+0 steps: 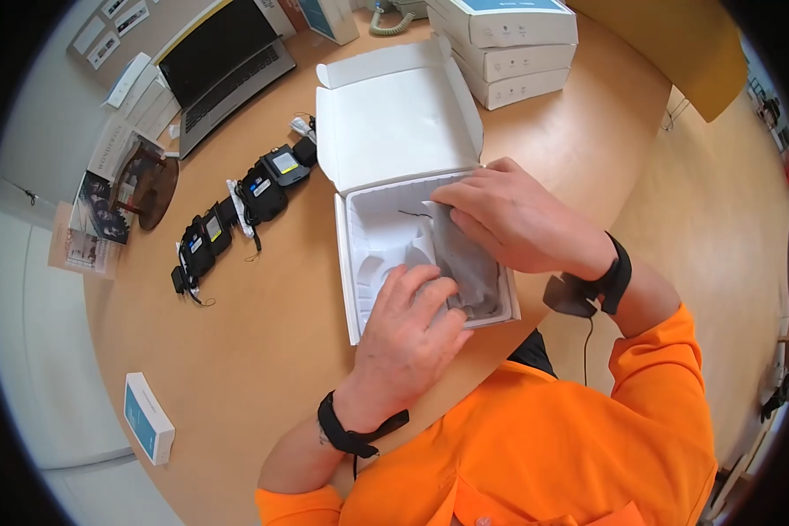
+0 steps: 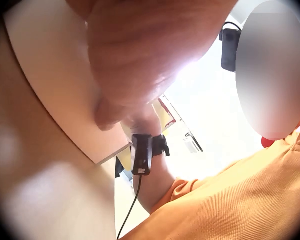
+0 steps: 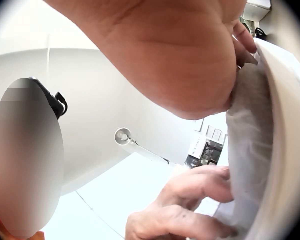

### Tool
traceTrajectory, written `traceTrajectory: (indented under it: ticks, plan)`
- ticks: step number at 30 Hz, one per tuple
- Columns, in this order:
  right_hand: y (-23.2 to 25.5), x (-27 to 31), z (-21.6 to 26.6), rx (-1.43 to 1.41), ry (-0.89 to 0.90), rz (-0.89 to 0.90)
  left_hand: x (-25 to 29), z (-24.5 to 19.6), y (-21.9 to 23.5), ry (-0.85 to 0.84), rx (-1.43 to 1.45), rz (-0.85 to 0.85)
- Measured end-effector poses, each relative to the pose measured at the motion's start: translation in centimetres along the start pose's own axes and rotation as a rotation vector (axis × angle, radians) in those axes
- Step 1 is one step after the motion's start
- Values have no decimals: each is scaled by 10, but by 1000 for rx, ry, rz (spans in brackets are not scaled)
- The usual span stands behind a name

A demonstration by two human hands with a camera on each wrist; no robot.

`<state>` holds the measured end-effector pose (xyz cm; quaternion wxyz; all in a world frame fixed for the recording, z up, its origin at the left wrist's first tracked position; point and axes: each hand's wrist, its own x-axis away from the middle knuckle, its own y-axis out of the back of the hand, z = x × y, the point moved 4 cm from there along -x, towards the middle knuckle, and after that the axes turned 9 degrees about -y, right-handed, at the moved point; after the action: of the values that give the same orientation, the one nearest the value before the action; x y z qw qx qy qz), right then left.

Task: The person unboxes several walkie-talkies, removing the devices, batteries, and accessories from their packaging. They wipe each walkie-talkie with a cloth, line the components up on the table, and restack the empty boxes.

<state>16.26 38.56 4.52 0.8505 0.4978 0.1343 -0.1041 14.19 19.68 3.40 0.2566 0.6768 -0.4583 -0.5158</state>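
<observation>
An open white box (image 1: 344,263) with a moulded white insert lies on the table, lid folded back. In its right half sits a grey translucent bag (image 1: 466,263), its contents not clear. The right hand (image 1: 526,215) pinches the bag's upper end near the box's back right corner. At the front, the left hand (image 1: 408,337) reaches over the box wall with bent, spread fingers at the bag's lower left side. The right wrist view shows the bag (image 3: 252,135) between the right hand (image 3: 175,55) and the left hand (image 3: 175,210). In the left wrist view, the left hand (image 2: 150,45) hides the box.
Black devices with cables (image 1: 259,193) lie left of the box. Behind them stands an open laptop (image 1: 228,79). Stacked white boxes (image 1: 526,66) are at the back right. A small white and blue box (image 1: 149,419) lies near the table's left edge.
</observation>
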Motion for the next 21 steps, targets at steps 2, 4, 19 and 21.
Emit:
traceTrajectory:
  ticks: [2,4,19,21]
  plan:
    - [4,2,8,101,-83,179,2,-1,-1,31,32,-32]
    - [4,3,11,177,-106,258,3,-1,1,72,44,-52]
    - [29,5,-64,-648,-444,-263,0,4,-10,21,-23,-45]
    - [16,1,-75,-803,-555,-275,0,4,-6,26,-25,-114]
